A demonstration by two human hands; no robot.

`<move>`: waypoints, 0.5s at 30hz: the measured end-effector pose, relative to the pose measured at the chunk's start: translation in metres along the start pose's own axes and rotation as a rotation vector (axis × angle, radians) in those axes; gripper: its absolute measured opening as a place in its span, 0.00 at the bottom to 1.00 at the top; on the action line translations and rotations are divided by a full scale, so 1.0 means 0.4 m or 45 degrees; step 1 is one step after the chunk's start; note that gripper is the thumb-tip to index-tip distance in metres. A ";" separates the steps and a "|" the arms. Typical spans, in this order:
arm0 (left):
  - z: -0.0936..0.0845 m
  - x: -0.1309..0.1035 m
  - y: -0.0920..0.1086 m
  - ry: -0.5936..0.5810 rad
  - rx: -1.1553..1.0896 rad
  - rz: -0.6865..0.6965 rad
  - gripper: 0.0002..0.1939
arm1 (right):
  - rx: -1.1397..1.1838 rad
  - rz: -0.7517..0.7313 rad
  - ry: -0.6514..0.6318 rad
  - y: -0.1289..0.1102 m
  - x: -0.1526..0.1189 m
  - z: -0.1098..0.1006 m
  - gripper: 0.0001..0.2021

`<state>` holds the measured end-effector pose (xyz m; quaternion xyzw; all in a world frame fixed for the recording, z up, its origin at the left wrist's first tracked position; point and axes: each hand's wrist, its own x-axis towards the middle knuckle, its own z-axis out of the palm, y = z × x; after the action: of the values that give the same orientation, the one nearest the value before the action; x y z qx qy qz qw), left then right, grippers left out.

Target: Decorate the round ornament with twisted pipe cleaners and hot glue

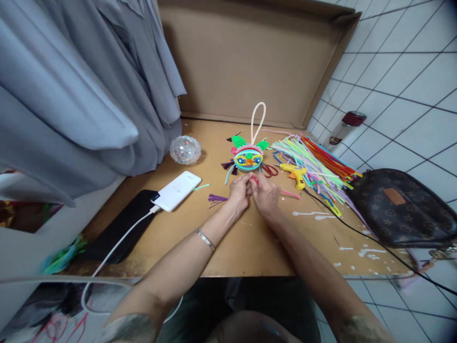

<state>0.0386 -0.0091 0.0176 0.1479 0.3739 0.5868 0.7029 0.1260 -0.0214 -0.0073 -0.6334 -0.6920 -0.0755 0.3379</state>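
My left hand (241, 191) and my right hand (265, 193) meet at the middle of the table, fingers pinched together. Between the fingertips shows a small bit of a pink pipe cleaner (255, 179); a pink length also sticks out to the right of my right hand. Just beyond them lies a colourful animal-face ornament (249, 160) with green ears, blue eyes and a white hanging loop (253, 121). Red-handled scissors (270, 170) rest at its right, partly hidden. A purple tassel (217, 197) is left of my left hand.
A yellow glue gun (297, 175) lies beside a pile of pipe cleaners (314, 162), its black cord trailing right past a brown bag (403, 207). On the left are a clear ball (185, 150), a white power bank (178, 190) with a cable and a black case (121, 228). Cardboard (257, 62) stands behind.
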 end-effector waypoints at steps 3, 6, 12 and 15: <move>-0.005 0.007 -0.004 -0.022 0.035 0.020 0.21 | 0.105 0.040 0.024 0.013 0.005 -0.003 0.09; -0.008 0.013 -0.007 -0.021 0.085 0.046 0.22 | 0.332 0.098 0.038 0.026 0.011 -0.004 0.09; -0.005 0.009 -0.003 -0.052 0.120 0.082 0.18 | 0.877 0.213 0.016 0.035 0.025 -0.012 0.11; -0.007 0.007 0.000 -0.112 0.147 0.092 0.17 | 1.047 0.233 0.008 0.040 0.036 -0.015 0.12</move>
<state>0.0368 -0.0069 0.0149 0.2273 0.3700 0.5823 0.6872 0.1435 -0.0097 0.0000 -0.5044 -0.6042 0.2355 0.5701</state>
